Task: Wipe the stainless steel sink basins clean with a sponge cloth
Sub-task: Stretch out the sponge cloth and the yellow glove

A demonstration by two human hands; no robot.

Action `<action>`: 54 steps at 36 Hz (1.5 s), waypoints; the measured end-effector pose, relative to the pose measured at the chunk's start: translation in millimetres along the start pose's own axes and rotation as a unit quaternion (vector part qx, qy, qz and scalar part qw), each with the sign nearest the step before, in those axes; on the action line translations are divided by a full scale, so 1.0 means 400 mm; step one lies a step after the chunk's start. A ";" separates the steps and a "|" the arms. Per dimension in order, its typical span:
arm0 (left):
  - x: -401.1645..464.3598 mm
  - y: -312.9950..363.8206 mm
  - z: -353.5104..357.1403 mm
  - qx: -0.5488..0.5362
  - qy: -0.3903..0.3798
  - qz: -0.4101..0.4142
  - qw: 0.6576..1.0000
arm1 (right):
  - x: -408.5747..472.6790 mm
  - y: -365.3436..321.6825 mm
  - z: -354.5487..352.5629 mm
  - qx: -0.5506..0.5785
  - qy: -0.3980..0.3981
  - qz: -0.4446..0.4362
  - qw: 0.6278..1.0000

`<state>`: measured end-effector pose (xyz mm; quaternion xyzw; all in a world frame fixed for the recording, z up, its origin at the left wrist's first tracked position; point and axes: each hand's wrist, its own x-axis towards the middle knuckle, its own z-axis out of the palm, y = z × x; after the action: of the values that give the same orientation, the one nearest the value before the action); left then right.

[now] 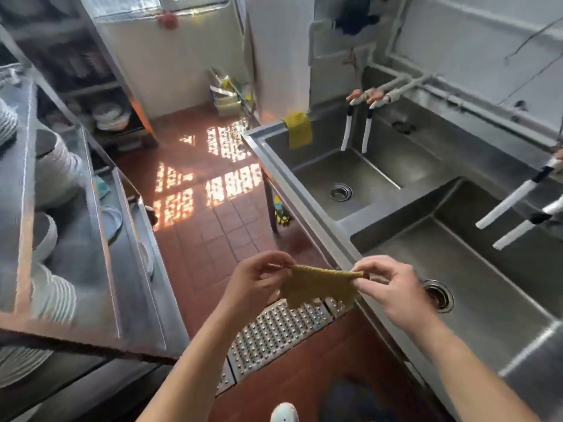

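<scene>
A tan, worn sponge cloth hangs spread between my two hands, over the floor just left of the sink's front rim. My left hand pinches its left top corner. Its right top corner is pinched by my right hand. The near steel basin, with a round drain, lies to the right below my right hand. The far basin sits beyond it with its own drain.
A yellow cloth drapes over the far basin's left rim. White tap hoses hang over the far basin, and two more hoses reach over the near one. A studded metal floor grate lies below. Steel shelves with stacked plates stand at left.
</scene>
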<state>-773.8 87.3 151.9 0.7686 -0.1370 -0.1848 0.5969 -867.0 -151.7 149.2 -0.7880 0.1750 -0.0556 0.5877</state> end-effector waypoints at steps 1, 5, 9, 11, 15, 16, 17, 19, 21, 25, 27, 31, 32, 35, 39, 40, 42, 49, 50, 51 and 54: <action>0.035 -0.003 -0.018 -0.005 -0.006 -0.003 1.000 | 0.024 -0.009 0.015 0.035 0.008 0.006 0.999; 0.191 -0.024 -0.075 -0.039 -0.029 -0.005 0.999 | 0.145 -0.031 0.058 0.121 -0.027 0.016 0.992; 0.358 -0.049 -0.126 -0.050 -0.034 -0.036 0.997 | 0.311 -0.029 0.098 0.116 -0.033 0.015 0.993; 0.442 -0.063 -0.156 -0.051 -0.035 -0.050 0.997 | 0.401 -0.014 0.123 0.106 -0.023 0.014 0.994; 0.611 -0.056 -0.209 -0.040 -0.066 -0.075 0.994 | 0.566 0.002 0.170 0.121 0.004 0.037 0.992; 0.653 -0.052 -0.220 -0.028 -0.070 -0.082 0.994 | 0.603 0.005 0.178 0.119 0.011 0.042 0.992; 0.694 -0.047 -0.231 -0.021 -0.075 -0.087 0.993 | 0.638 0.005 0.186 0.112 0.015 0.045 0.993; 0.774 -0.036 -0.253 -0.028 -0.090 -0.092 0.991 | 0.705 0.002 0.196 0.100 0.016 0.043 0.994; 0.855 -0.030 -0.278 -0.036 -0.107 -0.094 0.989 | 0.770 -0.012 0.207 0.102 0.019 0.042 0.994; 1.006 -0.036 -0.329 -0.036 -0.118 -0.087 0.988 | 0.891 -0.053 0.237 0.147 0.020 0.058 0.987; 1.090 -0.043 -0.357 -0.045 -0.139 -0.078 0.986 | 0.952 -0.072 0.255 0.168 0.012 0.061 0.984; 1.280 -0.061 -0.420 -0.057 -0.190 -0.067 0.978 | 1.085 -0.092 0.314 0.123 0.047 0.045 0.990; 1.330 -0.068 -0.438 -0.055 -0.201 -0.064 0.976 | 1.120 -0.096 0.334 0.118 0.066 0.045 0.990; 1.476 -0.090 -0.495 -0.046 -0.234 -0.060 0.969 | 1.228 -0.106 0.407 0.121 0.137 0.051 0.982; 1.650 -0.101 -0.553 -0.054 -0.272 -0.070 0.958 | 1.367 -0.127 0.503 0.125 0.263 0.073 0.954; 1.690 -0.100 -0.563 -0.054 -0.280 -0.075 0.956 | 1.400 -0.132 0.520 0.126 0.288 0.084 0.946; 1.767 -0.101 -0.576 -0.043 -0.292 -0.079 0.952 | 1.462 -0.141 0.543 0.128 0.322 0.100 0.933; 1.992 -0.091 -0.532 -0.043 -0.364 -0.112 0.924 | 1.626 -0.144 0.533 0.128 0.394 0.131 0.901; 2.017 -0.089 -0.517 -0.043 -0.373 -0.117 0.919 | 1.647 -0.139 0.529 0.130 0.407 0.133 0.894; 2.041 -0.087 -0.502 -0.040 -0.379 -0.119 0.917 | 1.667 -0.135 0.523 0.130 0.419 0.134 0.889; 2.111 -0.085 -0.458 -0.019 -0.389 -0.122 0.913 | 1.733 -0.115 0.497 0.119 0.439 0.142 0.879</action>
<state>63.1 -109.5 57.2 0.6351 -0.2596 -0.5429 0.4842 -152.5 -196.7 50.6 -0.5739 0.5166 -0.3322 0.5417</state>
